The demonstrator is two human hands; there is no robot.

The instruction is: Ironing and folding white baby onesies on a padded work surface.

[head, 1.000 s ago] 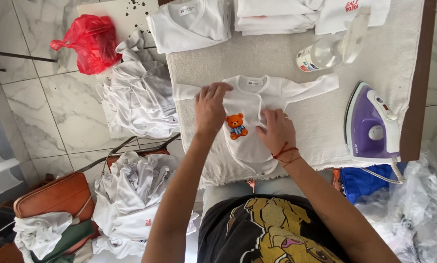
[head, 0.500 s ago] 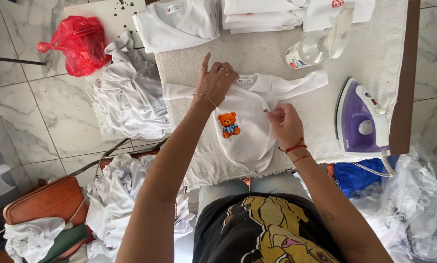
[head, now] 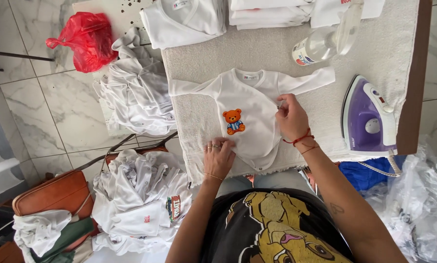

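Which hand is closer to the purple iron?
The right hand, on the edge of the white baby bodysuit beside the purple iron. The left hand rests on the bodysuit's far lower corner.

Folded white garments (head: 286, 10) cut off by top edge. Right hand (head: 291, 117) fingertips hide bodysuit (head: 250, 104) edge. Left hand (head: 219, 157) covers bodysuit's lower corner. Collar label too small to tell.

1. I see an ironing board (head: 257, 53) with a pale towel-like cover, its brown edge on the right.
2. Flat in its middle lies a white baby bodysuit (head: 255, 104) with a bear patch.
3. Folded white garments (head: 184, 19) sit along its far edge.
4. A clear spray bottle (head: 325, 41) lies beside them.
5. A purple iron (head: 367, 117) rests at the right.
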